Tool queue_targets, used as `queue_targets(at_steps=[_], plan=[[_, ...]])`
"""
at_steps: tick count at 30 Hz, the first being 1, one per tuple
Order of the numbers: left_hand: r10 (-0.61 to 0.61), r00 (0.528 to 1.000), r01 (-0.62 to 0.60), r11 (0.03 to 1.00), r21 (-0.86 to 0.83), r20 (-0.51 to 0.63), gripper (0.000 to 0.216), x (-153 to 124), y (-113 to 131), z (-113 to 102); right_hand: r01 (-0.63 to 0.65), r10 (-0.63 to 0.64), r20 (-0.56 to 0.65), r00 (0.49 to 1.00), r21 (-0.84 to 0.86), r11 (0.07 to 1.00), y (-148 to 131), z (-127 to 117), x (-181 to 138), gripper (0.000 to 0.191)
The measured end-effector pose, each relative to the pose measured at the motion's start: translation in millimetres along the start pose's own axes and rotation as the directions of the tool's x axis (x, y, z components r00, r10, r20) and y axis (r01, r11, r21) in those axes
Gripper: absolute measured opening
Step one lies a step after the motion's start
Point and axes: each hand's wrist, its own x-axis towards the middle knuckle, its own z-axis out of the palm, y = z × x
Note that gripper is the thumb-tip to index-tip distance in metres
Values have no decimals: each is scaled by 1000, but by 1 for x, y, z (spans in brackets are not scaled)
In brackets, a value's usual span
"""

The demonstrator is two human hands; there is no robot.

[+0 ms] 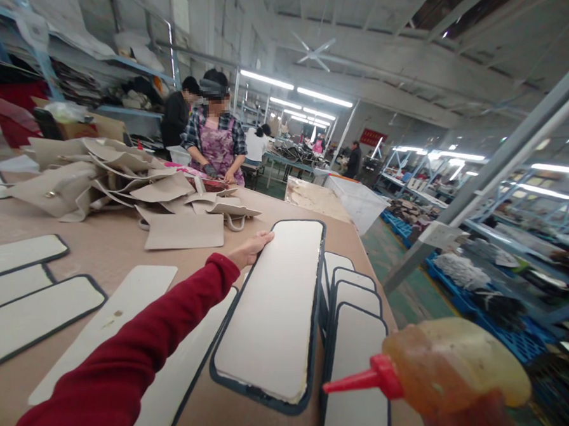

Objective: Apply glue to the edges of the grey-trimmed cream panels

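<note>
My left hand [252, 249], in a red sleeve, grips the far left edge of a long white panel [275, 309] with rounded corners and a dark rim. This panel is tilted up over the table. At the lower right a squeeze bottle [445, 363] of amber liquid, likely glue, points its red nozzle left toward the panel's near end. My right hand [481, 414], blurred and mostly cut off, is wrapped round the bottle from below. Nozzle and panel look apart. Similar rimmed panels [356, 349] stand overlapped just right of the held one.
More rimmed panels [37, 321] and an unrimmed white panel [127, 310] lie on the brown table [90, 248] at left. Beige bag pieces [120, 177] are heaped at the far side. A person [216, 131] works beyond them. A slanted metal post [483, 183] rises at right.
</note>
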Motion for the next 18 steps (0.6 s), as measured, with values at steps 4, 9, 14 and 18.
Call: queue_targets(at_steps=[4, 9, 14, 18], plan=[[41, 996, -40, 999, 5, -85, 13, 2, 3, -11, -115, 150, -297, 943, 133, 984, -11, 24, 3, 51], [73, 982, -83, 995, -49, -173, 12, 2, 3, -17, -166, 263, -431, 863, 251, 954, -14, 39, 2, 47], [71, 958, -112, 985, -131, -279, 14, 2, 0, -19, -176, 288, -441, 850, 277, 945, -8, 33, -1, 46], [73, 917, -177, 956, -235, -393, 7, 4, -4, -22, -206, 320, -317, 893, 344, 916, 15, 17, -12, 44]])
